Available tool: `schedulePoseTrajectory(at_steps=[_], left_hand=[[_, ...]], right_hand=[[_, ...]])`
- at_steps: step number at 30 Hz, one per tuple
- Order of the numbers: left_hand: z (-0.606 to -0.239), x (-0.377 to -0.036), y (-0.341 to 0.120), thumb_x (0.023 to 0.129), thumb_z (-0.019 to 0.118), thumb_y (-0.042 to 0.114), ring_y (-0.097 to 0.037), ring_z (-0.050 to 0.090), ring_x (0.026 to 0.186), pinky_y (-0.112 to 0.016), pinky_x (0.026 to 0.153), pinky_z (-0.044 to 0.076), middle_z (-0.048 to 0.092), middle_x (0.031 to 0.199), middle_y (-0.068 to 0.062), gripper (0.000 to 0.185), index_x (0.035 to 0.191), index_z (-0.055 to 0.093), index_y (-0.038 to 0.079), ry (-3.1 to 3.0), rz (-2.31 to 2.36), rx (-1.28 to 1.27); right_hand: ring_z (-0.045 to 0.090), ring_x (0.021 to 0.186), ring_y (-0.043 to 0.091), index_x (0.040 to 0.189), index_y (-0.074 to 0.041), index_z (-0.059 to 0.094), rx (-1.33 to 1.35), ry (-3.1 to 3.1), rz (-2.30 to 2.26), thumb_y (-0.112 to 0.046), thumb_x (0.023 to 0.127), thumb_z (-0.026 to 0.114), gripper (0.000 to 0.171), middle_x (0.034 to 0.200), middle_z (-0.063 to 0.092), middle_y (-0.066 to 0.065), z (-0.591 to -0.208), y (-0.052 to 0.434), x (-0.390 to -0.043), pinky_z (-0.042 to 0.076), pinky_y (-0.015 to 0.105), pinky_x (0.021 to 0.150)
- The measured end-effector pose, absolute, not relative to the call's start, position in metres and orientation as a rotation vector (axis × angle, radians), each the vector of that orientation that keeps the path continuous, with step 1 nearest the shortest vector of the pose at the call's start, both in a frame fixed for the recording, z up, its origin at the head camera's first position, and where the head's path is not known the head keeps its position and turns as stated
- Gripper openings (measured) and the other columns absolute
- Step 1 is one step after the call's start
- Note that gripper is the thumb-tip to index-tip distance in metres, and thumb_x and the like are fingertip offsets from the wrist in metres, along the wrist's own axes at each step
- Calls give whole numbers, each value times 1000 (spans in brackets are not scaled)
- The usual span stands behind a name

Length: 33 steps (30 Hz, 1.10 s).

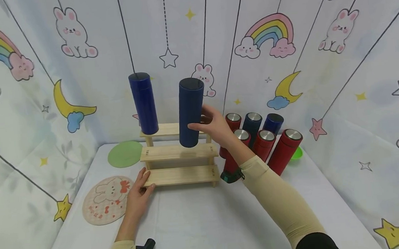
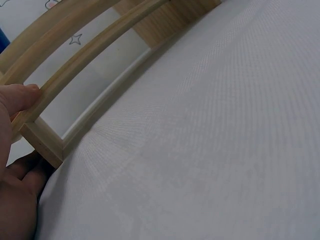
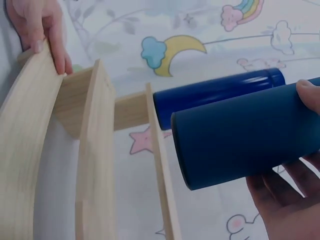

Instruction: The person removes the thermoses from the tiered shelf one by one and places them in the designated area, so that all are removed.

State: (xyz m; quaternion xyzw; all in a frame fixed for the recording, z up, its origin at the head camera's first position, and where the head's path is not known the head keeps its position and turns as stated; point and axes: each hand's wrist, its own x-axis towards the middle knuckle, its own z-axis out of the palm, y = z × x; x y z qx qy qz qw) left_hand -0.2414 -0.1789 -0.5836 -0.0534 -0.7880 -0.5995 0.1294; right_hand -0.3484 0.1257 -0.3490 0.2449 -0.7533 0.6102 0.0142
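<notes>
My right hand [image 1: 217,125] grips a dark blue thermos flask [image 1: 191,111], thumb and fingers around its side. The flask is upright above the three-step wooden rack [image 1: 178,151], its bottom overlapping the middle step in the head view. On the rack's top step, at the left end, stands a glossy blue thermos flask [image 1: 144,103]. With my left hand [image 1: 140,194] I hold the left end of the lowest step. In the left wrist view the thumb [image 2: 22,97] lies on the wood and the other fingers reach behind the end piece.
Several red and blue flasks with steel-coloured tops, among them a large red flask [image 1: 284,151], stand at the right. A bright green round thing [image 1: 297,153] shows behind them. At the left lie a green mat [image 1: 125,154] and a bunny-printed mat [image 1: 102,208] on the white-covered table [image 1: 196,225].
</notes>
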Motion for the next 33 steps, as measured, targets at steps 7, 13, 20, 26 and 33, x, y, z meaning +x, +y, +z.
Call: schedulePoseTrajectory(at_steps=[7,13,20,26,33], left_hand=[[-584,-240,-180,107,70,6,-41,26,160,-3,107,30,27,176,-18,58,160,49,-4,-2307,-1727,-141],[-584,-241,-180,107,70,7,-37,27,160,-3,108,30,27,177,-16,58,160,49,-2,-2320,-1731,-137],[-587,-241,-181,107,70,7,-34,27,161,-4,108,31,27,177,-14,58,161,49,-1,-2301,-1763,-136],[-585,-242,-181,107,71,10,-33,27,161,-3,107,30,29,177,-12,58,161,50,1,-2325,-1735,-130],[-584,-243,-182,107,71,9,-32,28,161,-3,107,31,29,177,-11,58,161,50,1,-2335,-1735,-119]], right_hand=[[67,130,29,157,-19,58,739,-2372,1869,-26,93,88,71,146,67,5,-354,136,-331,53,53,110],[67,131,29,158,-24,57,701,-2404,1856,-27,92,88,73,147,67,4,-365,150,-321,54,54,109],[67,131,29,158,-24,57,661,-2439,1826,-28,93,88,72,147,67,4,-373,167,-308,53,55,110],[66,132,32,158,-19,56,615,-2474,1785,-24,93,88,73,147,67,8,-376,181,-294,52,57,110],[64,134,35,160,-17,54,524,-2492,1765,-23,94,88,74,149,65,11,-386,198,-285,51,58,111]])
